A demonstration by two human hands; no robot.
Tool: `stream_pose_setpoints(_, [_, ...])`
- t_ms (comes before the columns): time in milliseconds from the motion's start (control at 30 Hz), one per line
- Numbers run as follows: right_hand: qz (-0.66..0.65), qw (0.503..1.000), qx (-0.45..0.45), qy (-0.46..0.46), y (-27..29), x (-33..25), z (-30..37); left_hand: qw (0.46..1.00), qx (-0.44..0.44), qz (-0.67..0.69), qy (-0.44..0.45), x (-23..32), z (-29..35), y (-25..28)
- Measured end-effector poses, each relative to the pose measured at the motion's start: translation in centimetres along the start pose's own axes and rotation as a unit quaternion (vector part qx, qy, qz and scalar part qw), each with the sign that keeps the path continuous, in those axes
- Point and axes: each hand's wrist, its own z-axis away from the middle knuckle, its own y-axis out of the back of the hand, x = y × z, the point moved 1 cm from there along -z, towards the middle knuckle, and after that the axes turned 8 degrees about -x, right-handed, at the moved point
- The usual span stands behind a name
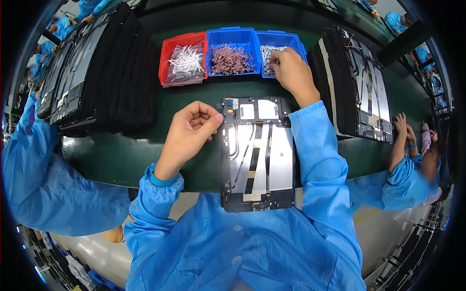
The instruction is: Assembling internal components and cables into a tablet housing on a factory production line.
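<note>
An opened tablet housing [281,160] lies upright before me at the table's front edge, its silver inside and dark flat cables facing up. Beside its upper left corner is my left hand [189,136], fingers curled and thumb pressed to the forefinger; anything pinched there is too small to make out. My right hand [293,72] reaches into the right blue bin [298,46], its fingertips drawn together down at the small pale parts [267,56]. What those fingertips grip, if anything, is hidden.
A middle blue bin [233,31] holds pinkish-brown small parts; a red bin [167,48] holds a plastic bag of white strips [187,59]. Stacked housings with black padding stand left [116,72] and right [337,87]. Co-workers' arms in blue sleeves [29,140] flank the green table [194,167].
</note>
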Motion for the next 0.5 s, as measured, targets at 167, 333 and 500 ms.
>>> stream_pose_setpoints(167, [-0.043,0.998,0.053,0.0,1.0,-0.1,1.4,1.0,0.0,0.005,-0.022,-0.1,-0.2,-0.2])
stream_pose_setpoints(333, [-0.114,0.985,0.121,0.037,0.5,0.1,1.4,1.0,0.002,0.007,-0.029,1.0,-1.7,-1.5])
stream_pose_setpoints(500, [-0.189,0.969,0.161,0.01,-0.2,0.1,1.8,0.999,0.004,-0.005,-0.052,1.9,-4.9,-2.7])
